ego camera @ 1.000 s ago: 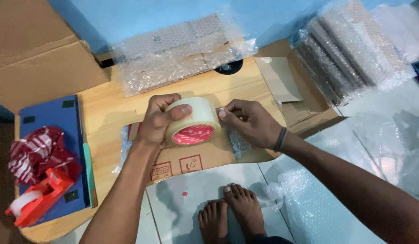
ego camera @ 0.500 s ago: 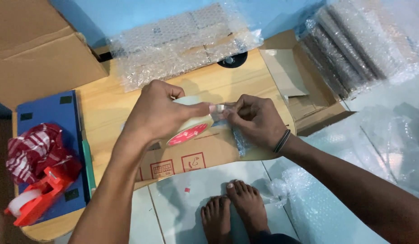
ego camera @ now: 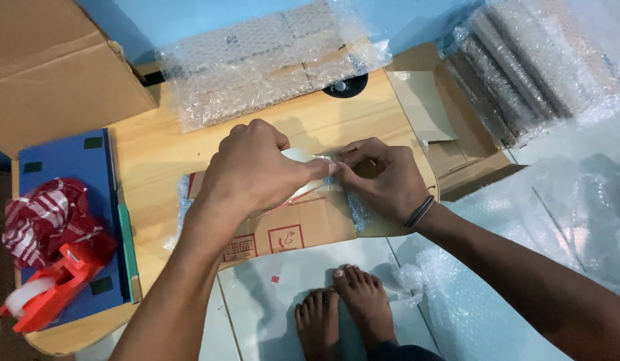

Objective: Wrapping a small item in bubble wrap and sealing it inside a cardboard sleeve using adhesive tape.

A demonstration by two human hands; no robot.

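A flat brown cardboard parcel [ego camera: 290,227] with red-bordered square labels [ego camera: 286,238] lies on the table, bubble-wrapped package [ego camera: 270,60] behind.

two bare forearms enter from the lower edge of the frame, with no sleeves in view. left hand [ego camera: 253,170]: no ring, watch or band visible. right hand [ego camera: 383,180]: a thin dark band [ego camera: 420,212] circles the wrist, apparently doubled, though the view is too small to confirm. two bare feet [ego camera: 343,314] show at the bottom centre, without footwear. a dark strip at the lower edge may be clothing.
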